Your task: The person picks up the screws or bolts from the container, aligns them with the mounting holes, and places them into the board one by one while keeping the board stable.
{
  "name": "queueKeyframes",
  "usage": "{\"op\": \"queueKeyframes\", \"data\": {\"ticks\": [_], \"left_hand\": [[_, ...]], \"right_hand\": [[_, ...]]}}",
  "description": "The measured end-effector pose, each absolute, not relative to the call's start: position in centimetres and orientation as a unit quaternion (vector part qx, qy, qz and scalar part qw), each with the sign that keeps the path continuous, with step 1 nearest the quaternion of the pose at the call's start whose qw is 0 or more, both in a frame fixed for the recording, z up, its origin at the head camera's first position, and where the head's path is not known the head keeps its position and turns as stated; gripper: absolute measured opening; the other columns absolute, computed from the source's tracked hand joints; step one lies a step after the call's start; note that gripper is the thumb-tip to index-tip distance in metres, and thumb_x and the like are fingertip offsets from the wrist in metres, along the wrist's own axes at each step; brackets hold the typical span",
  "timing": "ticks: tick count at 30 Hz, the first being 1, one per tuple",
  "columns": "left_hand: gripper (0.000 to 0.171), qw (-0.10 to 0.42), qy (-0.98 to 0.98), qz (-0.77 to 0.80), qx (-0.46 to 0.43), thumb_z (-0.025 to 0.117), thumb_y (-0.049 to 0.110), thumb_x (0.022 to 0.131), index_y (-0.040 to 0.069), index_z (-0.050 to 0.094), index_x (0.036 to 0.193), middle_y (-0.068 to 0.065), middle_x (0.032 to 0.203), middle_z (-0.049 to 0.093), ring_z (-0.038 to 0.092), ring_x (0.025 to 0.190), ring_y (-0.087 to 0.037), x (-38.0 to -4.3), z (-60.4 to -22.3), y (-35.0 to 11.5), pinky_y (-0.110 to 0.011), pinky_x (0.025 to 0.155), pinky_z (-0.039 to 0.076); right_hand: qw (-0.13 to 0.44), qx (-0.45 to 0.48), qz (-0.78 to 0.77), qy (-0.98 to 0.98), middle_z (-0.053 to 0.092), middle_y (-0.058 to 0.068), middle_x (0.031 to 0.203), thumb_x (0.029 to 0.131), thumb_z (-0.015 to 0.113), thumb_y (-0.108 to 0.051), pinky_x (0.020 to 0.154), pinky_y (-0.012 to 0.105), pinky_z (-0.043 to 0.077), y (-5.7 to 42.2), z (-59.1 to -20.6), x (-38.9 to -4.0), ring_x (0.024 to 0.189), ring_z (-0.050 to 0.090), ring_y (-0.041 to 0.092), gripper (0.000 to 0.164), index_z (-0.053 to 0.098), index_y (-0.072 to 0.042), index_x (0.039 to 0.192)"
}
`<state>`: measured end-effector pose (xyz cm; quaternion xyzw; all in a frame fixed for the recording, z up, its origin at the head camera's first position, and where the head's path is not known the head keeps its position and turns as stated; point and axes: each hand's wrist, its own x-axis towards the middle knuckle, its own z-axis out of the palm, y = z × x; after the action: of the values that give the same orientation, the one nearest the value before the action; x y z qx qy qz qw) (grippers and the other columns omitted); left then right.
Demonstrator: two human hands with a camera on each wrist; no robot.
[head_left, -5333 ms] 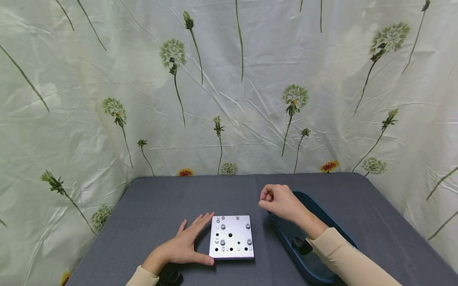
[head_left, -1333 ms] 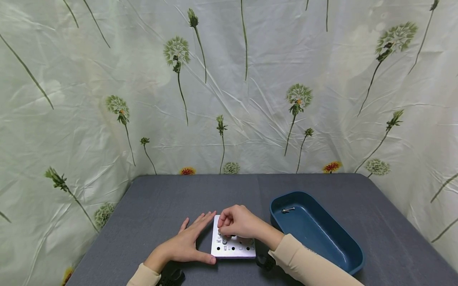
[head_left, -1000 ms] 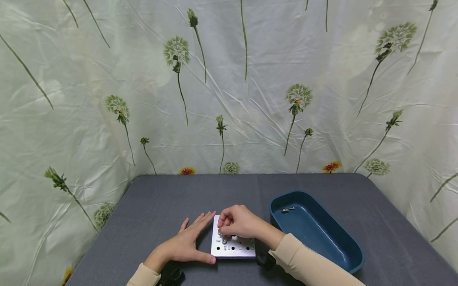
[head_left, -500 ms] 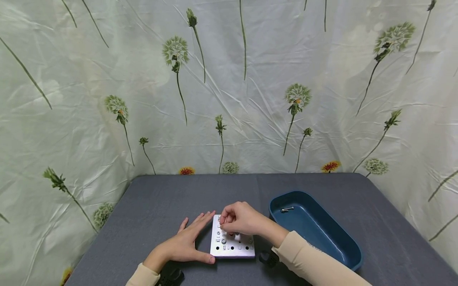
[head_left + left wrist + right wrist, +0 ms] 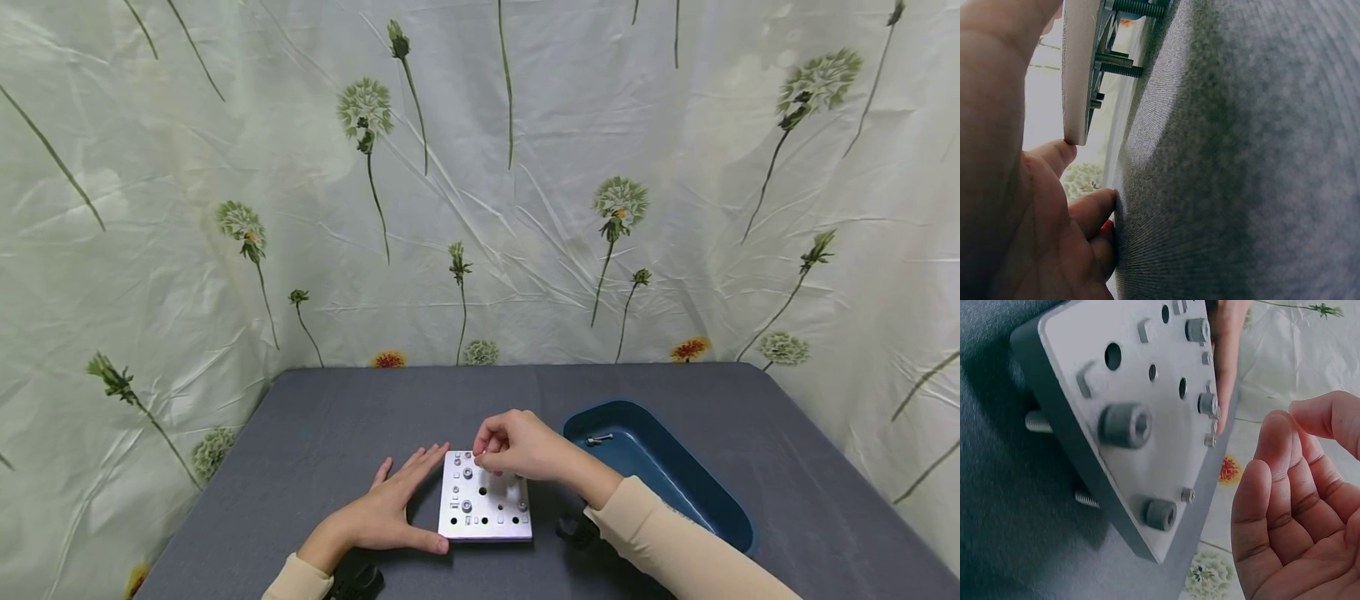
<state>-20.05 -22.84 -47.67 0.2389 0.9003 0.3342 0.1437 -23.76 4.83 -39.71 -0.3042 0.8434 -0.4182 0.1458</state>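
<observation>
A square metal plate (image 5: 491,533) has holes and several socket-head bolts in it; the right wrist view shows a large bolt (image 5: 1125,425) close up. Threaded shanks (image 5: 1125,69) stick out beneath the plate. My left hand (image 5: 390,508) lies spread along the plate's left side, fingers straight, thumb at the near corner and index fingertip at the far one. A small screw (image 5: 455,490) sits near the left edge. My right hand (image 5: 521,446) hovers over the far part of the plate, fingers curled. In the right wrist view its thumb meets the fingertips (image 5: 1275,434), with nothing showing between them.
A dark blue tray (image 5: 720,508) stands to the right, partly behind the right forearm. A few screws (image 5: 600,439) lie at its far left end. Grey cloth (image 5: 360,417) covers the table, and a flowered curtain (image 5: 525,208) hangs behind.
My right hand was over the tray, then worked at the plate's left side and has lifted away up and right. A small screw now fills a left hole that was bare. Left hand unchanged.
</observation>
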Motion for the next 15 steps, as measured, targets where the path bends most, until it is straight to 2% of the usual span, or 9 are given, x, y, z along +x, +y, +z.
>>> {"op": "queueKeyframes", "data": {"ticks": [15], "left_hand": [[0.127,0.141,0.902,0.333,0.237,0.092,0.061,0.076,0.023,0.021,0.174,-0.008,0.181,0.02,0.014,0.168,-0.043,-20.2,-47.9,-22.9,-0.085,0.12,-0.006]], "right_hand": [[0.119,-0.293,-0.415,0.853,0.07,-0.003,0.075,0.098,0.076,-0.012,0.065,0.021,0.052,7.8,-38.9,-24.3,0.071,0.07,0.032,0.003,0.076,-0.009,0.096]]}}
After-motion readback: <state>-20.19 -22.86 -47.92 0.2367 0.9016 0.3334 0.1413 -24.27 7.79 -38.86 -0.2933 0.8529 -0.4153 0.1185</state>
